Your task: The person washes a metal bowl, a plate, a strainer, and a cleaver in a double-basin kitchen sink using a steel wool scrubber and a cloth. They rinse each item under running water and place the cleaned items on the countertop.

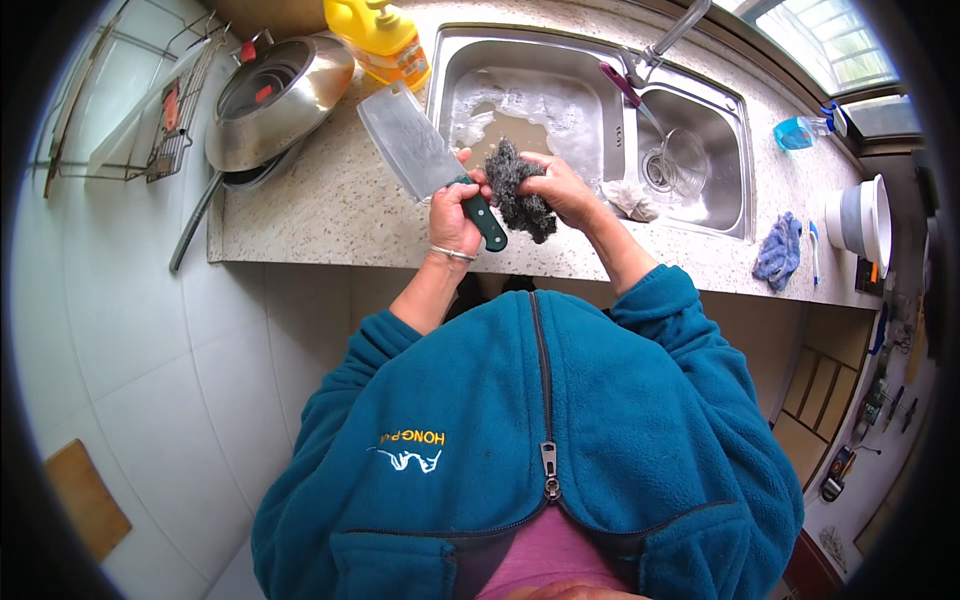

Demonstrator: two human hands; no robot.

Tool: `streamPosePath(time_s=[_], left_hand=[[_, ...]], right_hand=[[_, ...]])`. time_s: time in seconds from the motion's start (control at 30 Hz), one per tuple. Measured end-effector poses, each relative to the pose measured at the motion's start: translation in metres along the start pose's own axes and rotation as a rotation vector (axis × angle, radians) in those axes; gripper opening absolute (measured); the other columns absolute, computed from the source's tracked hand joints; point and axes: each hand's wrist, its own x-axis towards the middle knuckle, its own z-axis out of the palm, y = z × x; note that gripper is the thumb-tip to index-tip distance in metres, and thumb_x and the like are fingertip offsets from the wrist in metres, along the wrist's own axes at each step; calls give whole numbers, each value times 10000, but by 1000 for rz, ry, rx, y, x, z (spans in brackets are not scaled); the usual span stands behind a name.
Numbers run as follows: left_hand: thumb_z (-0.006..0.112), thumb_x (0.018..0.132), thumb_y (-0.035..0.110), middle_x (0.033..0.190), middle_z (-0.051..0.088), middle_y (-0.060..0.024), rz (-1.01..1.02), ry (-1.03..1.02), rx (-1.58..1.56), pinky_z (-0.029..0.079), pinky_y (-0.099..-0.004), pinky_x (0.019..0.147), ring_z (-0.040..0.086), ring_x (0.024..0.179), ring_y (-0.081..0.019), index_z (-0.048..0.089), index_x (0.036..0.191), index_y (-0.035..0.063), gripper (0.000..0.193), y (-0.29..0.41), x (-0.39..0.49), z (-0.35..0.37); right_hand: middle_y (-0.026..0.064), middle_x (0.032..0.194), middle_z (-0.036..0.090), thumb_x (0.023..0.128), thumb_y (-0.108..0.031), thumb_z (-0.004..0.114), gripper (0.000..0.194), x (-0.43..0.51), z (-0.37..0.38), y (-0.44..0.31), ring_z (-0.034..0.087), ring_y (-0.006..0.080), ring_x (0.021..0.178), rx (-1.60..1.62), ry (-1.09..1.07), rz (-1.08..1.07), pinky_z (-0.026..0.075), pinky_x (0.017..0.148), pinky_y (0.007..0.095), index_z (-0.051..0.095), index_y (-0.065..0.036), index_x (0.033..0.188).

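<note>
A cleaver (409, 139) with a broad steel blade and a dark green riveted handle is held in my left hand (456, 214). Its blade points up and left over the counter beside the sink. My right hand (562, 187) grips a dark grey wad of steel wool (517, 191) just right of the handle. The fingertips of my left hand come close to the wad; whether they touch it is unclear. Behind both hands lies the large sink basin (607, 82), with murky, foamy water at its bottom.
Left on the speckled counter (300, 217) stand a lidded steel wok (322, 82) and a yellow pump bottle (379, 45). A purple-handled strainer (622, 82) rests in the small basin. A pale cloth (630, 201), blue cloth (780, 251), spray bottle (802, 133) and white bucket (851, 217) sit rightward.
</note>
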Motion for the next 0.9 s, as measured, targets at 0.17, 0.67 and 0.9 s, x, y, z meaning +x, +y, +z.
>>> streamPosePath(time_s=[0.17,0.67,0.9], left_hand=[[462,1009,308,878,594,-58,24,145,50,500,-269,714,570,745,-143,527,1231,-3,388,-25,19,2],[488,998,298,872,616,-131,213,232,-292,405,-619,1025,618,955,-326,519,913,47,267,-22,79,6],[520,986,359,988,619,-90,325,207,-113,440,-514,968,587,1015,-282,538,940,93,270,-13,83,6]], right_hand=[[179,946,594,646,-159,704,380,-23,20,-1,595,358,948,-956,143,-267,491,830,426,644,-50,1005],[90,972,590,741,-102,637,215,7,-55,-2,585,288,916,-1527,-102,-537,502,690,420,609,-113,954],[166,1056,631,746,-281,758,441,52,-55,-34,596,357,1009,-1069,61,-360,483,863,436,608,-97,1118]])
